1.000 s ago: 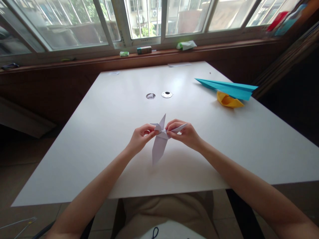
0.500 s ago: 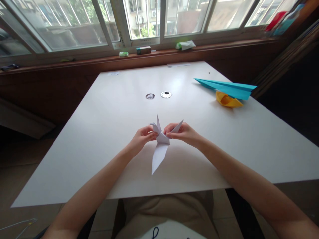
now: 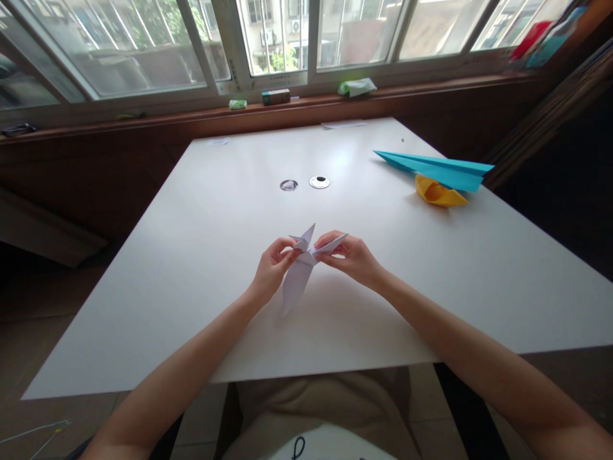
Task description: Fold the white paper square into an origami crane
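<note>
A white origami crane (image 3: 297, 281) is held between both hands above the near middle of the white table (image 3: 191, 255). My left hand (image 3: 274, 265) pinches its left side, close to the folded, bent tip. On the other side, my right hand (image 3: 348, 255) grips the base of the narrow point that sticks out to the right. One broad wing hangs down towards me, and another point rises at the far side. Fingers hide part of the crane's middle.
At the table's right side lie a blue paper plane (image 3: 440, 170) and a yellow paper boat (image 3: 438, 193). Two round inserts, one of them a cable hole cover (image 3: 320, 183), sit mid-table. A small box (image 3: 276, 96) and a tissue pack (image 3: 357, 87) rest on the windowsill.
The crane has tilted, its near wing swinging up and to the left. My left hand has turned slightly with it, while my right hand keeps nearly the same place.
</note>
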